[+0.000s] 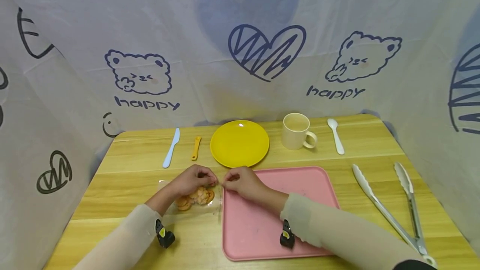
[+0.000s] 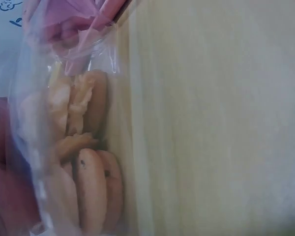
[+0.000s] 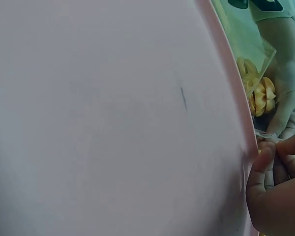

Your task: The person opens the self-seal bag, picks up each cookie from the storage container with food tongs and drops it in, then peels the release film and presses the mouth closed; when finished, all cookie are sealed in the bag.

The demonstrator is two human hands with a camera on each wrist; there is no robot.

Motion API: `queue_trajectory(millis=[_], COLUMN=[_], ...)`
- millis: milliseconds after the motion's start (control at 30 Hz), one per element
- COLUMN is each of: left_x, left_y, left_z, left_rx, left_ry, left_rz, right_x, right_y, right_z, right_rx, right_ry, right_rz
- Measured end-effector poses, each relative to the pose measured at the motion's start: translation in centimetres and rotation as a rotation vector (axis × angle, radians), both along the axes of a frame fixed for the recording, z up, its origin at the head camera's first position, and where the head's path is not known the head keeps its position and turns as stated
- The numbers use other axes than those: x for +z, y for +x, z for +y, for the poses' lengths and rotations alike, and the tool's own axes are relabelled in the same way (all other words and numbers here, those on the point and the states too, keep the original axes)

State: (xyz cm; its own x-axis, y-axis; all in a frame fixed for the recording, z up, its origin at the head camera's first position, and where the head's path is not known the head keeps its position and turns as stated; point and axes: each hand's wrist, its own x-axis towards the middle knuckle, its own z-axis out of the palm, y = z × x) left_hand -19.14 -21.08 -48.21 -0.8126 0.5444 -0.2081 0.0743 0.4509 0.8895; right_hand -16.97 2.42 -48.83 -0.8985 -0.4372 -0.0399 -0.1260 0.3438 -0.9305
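Observation:
A clear plastic bag [image 1: 216, 208] with several golden-brown cookies [image 1: 204, 196] inside lies on the table, left of the pink tray. My left hand [image 1: 194, 181] pinches the bag's upper edge between thumb and fingers. Close beside it, over the tray's left rim, my right hand [image 1: 243, 182] pinches the bag's corner with thumb and forefinger. The right wrist view shows both sets of fingertips nearly meeting at the film. Seen from the left wrist, the cookies [image 2: 96, 191] sit stacked behind the wrinkled film.
Right of the bag lies the pink tray [image 1: 258, 232]. Behind are a light-blue knife [image 1: 172, 147], small orange utensil [image 1: 196, 148], yellow plate [image 1: 240, 143], cream mug [image 1: 294, 132] and white spoon [image 1: 336, 136]. Metal tongs [image 1: 386, 211] lie spread at right. A patterned cloth [image 1: 202, 74] hangs behind.

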Motion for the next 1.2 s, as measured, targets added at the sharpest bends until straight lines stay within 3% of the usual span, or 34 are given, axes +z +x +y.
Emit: queue_trajectory(millis=[267,433,633,900,1200], left_x=[-0.1,-0.2,-0.3,-0.5,-0.4], left_y=[0.3,0.5,0.7,0.9,1.0], left_z=[0.2,0.2,0.3,0.3,0.4], left_rx=[0.026,0.044,0.069,0.090,0.091], left_ry=[-0.019,-0.023,-0.017,-0.025,-0.020], left_rz=[0.037,0.044,0.052,0.057,0.068], right_x=[0.0,0.2,0.5,1.1,2.0], right_y=[0.8,1.5,2.2,2.8,3.6], right_z=[0.4,0.7,1.3,2.3,3.1], right_rx=[0.007,0.052,0.074,0.063,0.050], right_ry=[-0.119,-0.189,-0.229,-0.301,-0.330], right_rz=[-0.104,-0.142,-0.162,-0.288,-0.343])
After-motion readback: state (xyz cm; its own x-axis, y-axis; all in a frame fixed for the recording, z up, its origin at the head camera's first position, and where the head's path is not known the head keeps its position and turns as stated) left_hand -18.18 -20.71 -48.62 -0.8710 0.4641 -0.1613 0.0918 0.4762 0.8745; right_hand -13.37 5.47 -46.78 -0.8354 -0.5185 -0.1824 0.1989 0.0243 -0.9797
